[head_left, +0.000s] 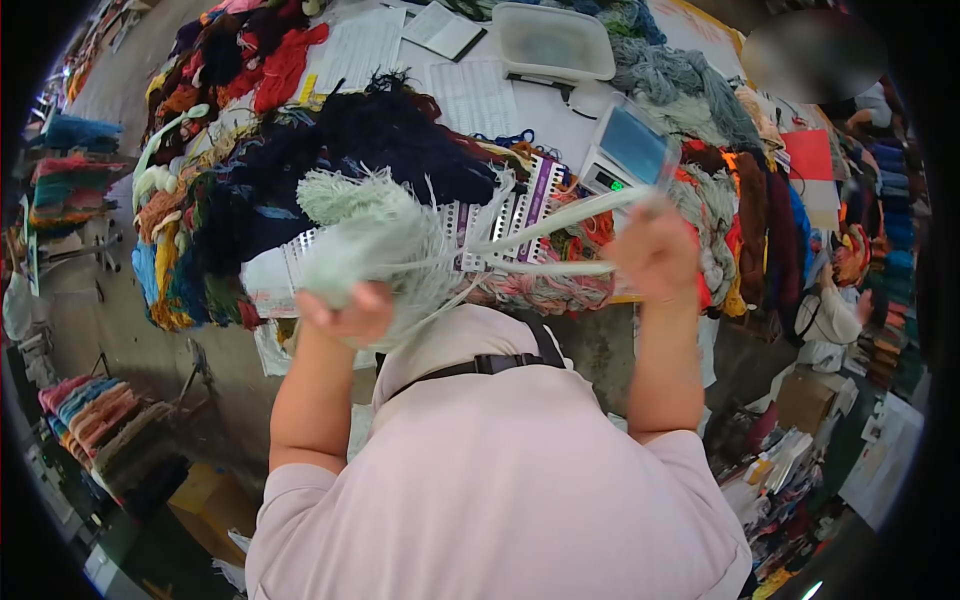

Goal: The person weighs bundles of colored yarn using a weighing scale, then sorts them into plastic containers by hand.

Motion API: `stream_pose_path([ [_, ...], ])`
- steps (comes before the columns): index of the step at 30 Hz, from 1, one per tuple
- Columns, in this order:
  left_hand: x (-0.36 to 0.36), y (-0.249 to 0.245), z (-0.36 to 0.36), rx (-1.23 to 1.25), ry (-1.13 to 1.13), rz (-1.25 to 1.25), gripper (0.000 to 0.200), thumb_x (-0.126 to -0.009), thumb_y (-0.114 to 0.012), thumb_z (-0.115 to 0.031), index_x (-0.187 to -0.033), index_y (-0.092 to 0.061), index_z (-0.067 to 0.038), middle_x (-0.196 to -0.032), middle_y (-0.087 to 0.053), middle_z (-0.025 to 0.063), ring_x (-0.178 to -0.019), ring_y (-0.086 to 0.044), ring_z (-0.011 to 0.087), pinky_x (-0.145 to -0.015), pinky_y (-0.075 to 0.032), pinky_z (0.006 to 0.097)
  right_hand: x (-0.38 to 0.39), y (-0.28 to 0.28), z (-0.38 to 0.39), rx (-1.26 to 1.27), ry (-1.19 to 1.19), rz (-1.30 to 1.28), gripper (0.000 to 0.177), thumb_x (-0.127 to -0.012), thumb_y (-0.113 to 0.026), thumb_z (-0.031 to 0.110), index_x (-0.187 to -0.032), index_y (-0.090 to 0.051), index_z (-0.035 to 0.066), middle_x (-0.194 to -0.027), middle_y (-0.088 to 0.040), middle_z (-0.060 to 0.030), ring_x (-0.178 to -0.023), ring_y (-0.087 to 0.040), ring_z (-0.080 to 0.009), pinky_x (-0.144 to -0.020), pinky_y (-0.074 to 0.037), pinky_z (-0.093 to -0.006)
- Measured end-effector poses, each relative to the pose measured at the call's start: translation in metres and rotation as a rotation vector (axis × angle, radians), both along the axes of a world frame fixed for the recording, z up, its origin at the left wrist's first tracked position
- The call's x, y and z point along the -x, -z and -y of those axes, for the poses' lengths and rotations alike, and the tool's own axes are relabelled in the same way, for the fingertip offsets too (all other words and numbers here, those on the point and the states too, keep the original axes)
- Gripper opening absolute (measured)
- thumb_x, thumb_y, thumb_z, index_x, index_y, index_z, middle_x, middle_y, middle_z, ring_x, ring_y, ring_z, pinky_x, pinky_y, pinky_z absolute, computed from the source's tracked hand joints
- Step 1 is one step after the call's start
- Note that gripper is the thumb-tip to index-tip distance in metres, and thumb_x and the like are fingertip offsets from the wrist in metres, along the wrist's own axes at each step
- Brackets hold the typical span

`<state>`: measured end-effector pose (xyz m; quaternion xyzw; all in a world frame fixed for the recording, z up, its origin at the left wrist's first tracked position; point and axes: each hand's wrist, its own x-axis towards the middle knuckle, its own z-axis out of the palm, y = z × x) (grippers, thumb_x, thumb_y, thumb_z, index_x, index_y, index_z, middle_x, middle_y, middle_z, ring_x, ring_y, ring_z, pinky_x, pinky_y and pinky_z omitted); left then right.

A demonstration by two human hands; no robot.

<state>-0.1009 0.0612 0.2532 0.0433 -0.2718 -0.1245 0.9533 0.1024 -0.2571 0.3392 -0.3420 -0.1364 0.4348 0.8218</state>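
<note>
Left hand (345, 312): closed in a fist around the lower part of a pale green yarn hank (372, 238), raised above the near edge of the table (545, 115). Right hand (655, 250): closed, pinching several strands (560, 225) drawn out of that hank; these run taut between the two hands, well clear of the table. The hank's upper end is loose and frayed, with cut tips fanning outward. Handling assessment: the yarn appears very light, soft and fully limp, with no stiffness of its own; it is likely to snag or tangle rather than slip. A whole-fist grip around the bundled middle looks soundest, since a hold on the frayed end would probably shed single threads. The strands are best taken several together near their ends. Behind the hands, a perforated yarn sample card (520, 205) lies on the table, with dark navy yarn (400, 135) heaped just beyond it. Further back stand a digital scale (632, 150), printed sheets (472, 95) and a clear plastic tray (555, 40). Multicoloured hanks crowd both sides.
</note>
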Motion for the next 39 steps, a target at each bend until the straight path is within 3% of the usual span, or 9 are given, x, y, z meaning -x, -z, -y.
stream_pose_path([
  [4,0.025,-0.03,-0.064,0.027,-0.591,-0.128,0.056,-0.084,-0.056,-0.014,-0.137,-0.042,-0.003,-0.064,-0.05,-0.0091,-0.05,-0.049,0.0039,-0.058,-0.046,0.0217,-0.073,-0.006,0.117,-0.083,0.455,-0.098,0.031,-0.099,-0.044,0.022,-0.12,-0.056,0.004,-0.054,-0.021,0.0058,-0.045,-0.024,-0.0059,-0.047,-0.028,-0.0235],
  [15,0.151,0.005,-0.294,-0.162,-1.605,-0.829,0.058,-0.084,-0.047,-0.007,-0.138,-0.032,0.006,-0.063,-0.039,-0.0033,-0.06,-0.046,0.0091,-0.08,-0.041,0.0327,-0.148,0.035,0.42,0.405,1.258,-0.269,0.026,-0.1,-0.04,0.019,-0.107,-0.058,0.002,-0.06,-0.035,0.0017,-0.051,-0.036,-0.011,-0.067,-0.043,-0.0315],
  [19,0.115,-0.007,-0.281,0.001,-1.381,-0.573,0.061,-0.085,-0.05,-0.01,-0.14,-0.029,0.004,-0.063,-0.041,-0.0045,-0.059,-0.045,0.0077,-0.085,-0.041,0.0327,-0.167,0.017,0.411,0.525,1.153,-0.134,0.02,-0.093,-0.054,0.01,-0.11,-0.056,0.0,-0.073,-0.052,-0.0009,-0.065,-0.049,-0.0123,-0.069,-0.044,-0.0295],
  [24,0.008,-0.05,-0.107,-0.025,-0.915,-0.248,0.031,-0.084,-0.061,-0.011,-0.114,-0.055,-0.005,-0.068,-0.047,-0.0057,-0.06,-0.047,0.0056,-0.087,-0.041,0.0278,-0.184,-0.053,0.319,0.545,1.013,0.111,0.028,-0.095,-0.054,0.014,-0.116,-0.053,-0.003,-0.061,-0.026,0.0058,-0.052,-0.028,-0.0063,-0.059,-0.033,-0.023],
  [27,-0.026,-0.04,-0.067,0.136,-0.852,-0.384,0.012,-0.082,-0.062,-0.005,-0.09,-0.053,-0.009,-0.08,-0.053,-0.0026,-0.074,-0.053,0.0084,-0.09,-0.042,0.029,-0.21,-0.111,0.286,0.51,0.943,0.291,0.032,-0.096,-0.051,0.013,-0.123,-0.051,-0.005,-0.062,-0.028,0.0055,-0.053,-0.03,-0.0065,-0.062,-0.038,-0.0242],
  [29,-0.033,-0.028,-0.057,-0.222,-1.019,-0.813,0.009,-0.084,-0.06,-0.007,-0.087,-0.052,-0.01,-0.083,-0.054,-0.0024,-0.079,-0.054,0.0098,-0.092,-0.041,0.03,-0.221,-0.149,0.251,0.501,1.03,0.385,0.03,-0.096,-0.049,0.012,-0.121,-0.053,-0.006,-0.063,-0.028,0.0048,-0.055,-0.032,-0.0065,-0.066,-0.042,-0.0251],
  [34,-0.022,0.064,-0.043,-0.007,-0.704,-0.837,0.009,-0.092,-0.049,-0.016,-0.085,-0.048,-0.01,-0.076,-0.049,-0.0017,-0.069,-0.049,0.012,-0.093,-0.037,0.0358,-0.275,-0.199,0.253,0.284,0.777,0.505,0.027,-0.093,-0.052,0.007,-0.114,-0.054,-0.01,-0.07,-0.037,0.0004,-0.063,-0.038,-0.0108,-0.076,-0.039,-0.0263],
  [36,-0.018,0.082,-0.023,0.0,-0.679,-0.935,0.009,-0.092,-0.05,-0.017,-0.086,-0.049,-0.011,-0.076,-0.047,-0.0021,-0.068,-0.048,0.0119,-0.092,-0.038,0.0377,-0.288,-0.204,0.244,0.135,0.419,0.551,0.014,-0.089,-0.057,0.004,-0.1,-0.059,-0.004,-0.073,-0.044,-0.0022,-0.07,-0.044,-0.012,-0.078,-0.04,-0.027],
  [39,-0.015,0.098,0.006,-0.059,-0.63,-1.013,0.008,-0.092,-0.049,-0.017,-0.088,-0.05,-0.01,-0.075,-0.046,-0.0022,-0.066,-0.047,0.0122,-0.09,-0.041,0.0387,-0.256,-0.185,0.175,0.335,0.728,0.481,0.023,-0.093,-0.049,0.021,-0.076,-0.057,0.007,-0.063,-0.056,-0.0004,-0.06,-0.057,-0.015,-0.061,-0.049,-0.0263],
])
